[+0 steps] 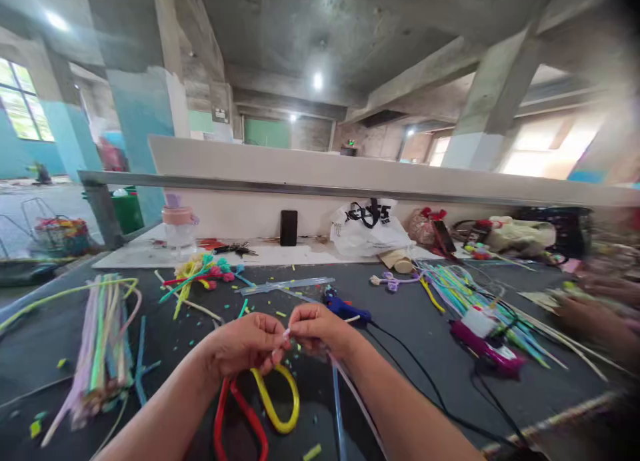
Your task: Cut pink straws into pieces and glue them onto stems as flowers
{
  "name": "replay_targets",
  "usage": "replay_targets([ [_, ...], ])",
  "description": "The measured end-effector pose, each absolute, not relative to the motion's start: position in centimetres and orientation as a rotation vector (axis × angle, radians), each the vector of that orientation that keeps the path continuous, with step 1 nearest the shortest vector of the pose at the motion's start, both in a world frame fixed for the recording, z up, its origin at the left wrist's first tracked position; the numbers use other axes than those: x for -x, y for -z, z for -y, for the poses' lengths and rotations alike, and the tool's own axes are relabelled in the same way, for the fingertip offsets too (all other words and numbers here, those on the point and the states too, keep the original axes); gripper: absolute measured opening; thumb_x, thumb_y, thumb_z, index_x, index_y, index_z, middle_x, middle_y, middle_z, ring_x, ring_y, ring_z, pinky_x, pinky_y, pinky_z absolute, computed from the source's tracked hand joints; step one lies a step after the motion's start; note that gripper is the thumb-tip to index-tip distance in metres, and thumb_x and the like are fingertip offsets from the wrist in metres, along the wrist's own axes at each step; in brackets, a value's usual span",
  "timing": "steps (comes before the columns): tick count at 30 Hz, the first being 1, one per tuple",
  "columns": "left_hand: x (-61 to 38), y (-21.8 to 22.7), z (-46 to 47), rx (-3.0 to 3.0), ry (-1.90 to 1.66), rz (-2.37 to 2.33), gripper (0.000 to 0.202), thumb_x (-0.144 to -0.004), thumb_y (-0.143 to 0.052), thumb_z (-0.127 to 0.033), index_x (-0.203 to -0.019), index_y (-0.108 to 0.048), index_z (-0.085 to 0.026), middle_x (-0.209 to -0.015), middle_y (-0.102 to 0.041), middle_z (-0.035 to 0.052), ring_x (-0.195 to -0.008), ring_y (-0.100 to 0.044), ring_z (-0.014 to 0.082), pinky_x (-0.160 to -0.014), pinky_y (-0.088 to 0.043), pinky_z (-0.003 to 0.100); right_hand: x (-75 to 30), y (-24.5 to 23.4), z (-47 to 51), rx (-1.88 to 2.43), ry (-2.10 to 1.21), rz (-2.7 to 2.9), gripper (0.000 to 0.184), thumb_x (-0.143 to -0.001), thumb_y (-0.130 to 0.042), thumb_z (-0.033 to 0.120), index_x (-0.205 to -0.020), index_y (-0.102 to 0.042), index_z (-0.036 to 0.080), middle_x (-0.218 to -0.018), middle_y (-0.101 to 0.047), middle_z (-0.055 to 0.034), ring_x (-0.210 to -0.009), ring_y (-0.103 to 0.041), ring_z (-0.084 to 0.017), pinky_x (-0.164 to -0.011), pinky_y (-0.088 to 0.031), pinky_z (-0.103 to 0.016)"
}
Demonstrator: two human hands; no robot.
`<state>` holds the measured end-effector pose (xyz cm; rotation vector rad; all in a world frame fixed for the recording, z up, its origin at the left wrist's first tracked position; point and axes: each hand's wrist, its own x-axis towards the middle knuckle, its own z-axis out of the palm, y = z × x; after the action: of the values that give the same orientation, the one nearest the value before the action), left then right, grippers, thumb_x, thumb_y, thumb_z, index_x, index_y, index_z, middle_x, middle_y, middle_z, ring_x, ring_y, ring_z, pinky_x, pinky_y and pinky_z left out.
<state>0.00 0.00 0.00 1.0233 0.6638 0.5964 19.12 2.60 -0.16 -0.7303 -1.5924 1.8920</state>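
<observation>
My left hand (247, 344) and my right hand (317, 328) meet over the dark table (430, 328), fingers pinched together on a thin pale pipe cleaner (287, 332). Its long end trails down from my right hand toward me. Directly below my hands lie scissors with one red handle loop (240, 414) and one yellow loop (280, 398). A blue glue gun (345, 308) rests just beyond my right hand, its black cord running off to the right.
A bundle of pastel pipe cleaners (103, 344) lies at left, another spread (465, 294) at right beside a pink tool (487, 351). Twisted coloured pieces (200, 274), a pink-lidded jar (179, 224), a phone (289, 228) and a white bag (367, 228) sit farther back. Another person's hand (595, 321) works at right.
</observation>
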Motion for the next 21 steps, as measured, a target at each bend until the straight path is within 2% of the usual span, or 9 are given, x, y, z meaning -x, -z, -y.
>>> replay_targets([
  [7,-0.2,-0.9,0.6,-0.926,-0.664,-0.631,0.016,-0.062,-0.075,-0.019,-0.068,-0.066,-0.008,-0.055,-0.057,0.0007,-0.048,-0.048,0.004,-0.048,-0.039,0.014,-19.2,-0.2,-2.7,0.727,-1.832,1.571,0.022,-0.067,-0.069,0.033,-0.069,-0.055,0.016,-0.041,-0.049,0.0079,-0.027,-0.024,-0.001,-0.027,-0.013,-0.014],
  [12,-0.5,-0.7,0.7,-0.978,-0.701,-0.629,0.019,-0.071,-0.068,-0.027,-0.068,-0.063,-0.01,-0.056,-0.058,0.0014,-0.045,-0.05,0.005,-0.046,-0.04,0.016,-19.2,-0.2,-2.8,0.731,-1.78,1.539,0.025,-0.069,-0.068,0.037,-0.07,-0.054,0.016,-0.041,-0.047,0.0085,-0.027,-0.022,-0.001,-0.027,-0.011,-0.014],
  [16,-0.8,-0.7,0.6,-0.952,-0.798,-0.603,0.016,-0.073,-0.066,-0.028,-0.073,-0.061,-0.012,-0.056,-0.058,-0.0003,-0.041,-0.049,0.0044,-0.042,-0.037,0.015,-18.8,0.1,-2.8,0.751,-1.713,1.522,0.029,-0.071,-0.067,0.041,-0.072,-0.053,0.016,-0.044,-0.048,0.0082,-0.027,-0.022,-0.001,-0.027,-0.013,-0.015],
  [21,-1.3,-1.0,0.7,-0.892,-0.958,-0.632,0.017,-0.068,-0.071,-0.023,-0.076,-0.063,-0.01,-0.057,-0.055,-0.0015,-0.045,-0.047,0.0017,-0.046,-0.036,0.013,-18.2,0.4,-2.7,0.8,-1.594,1.533,0.033,-0.071,-0.064,0.048,-0.075,-0.051,0.018,-0.045,-0.048,0.0089,-0.026,-0.025,-0.002,-0.028,-0.018,-0.015],
])
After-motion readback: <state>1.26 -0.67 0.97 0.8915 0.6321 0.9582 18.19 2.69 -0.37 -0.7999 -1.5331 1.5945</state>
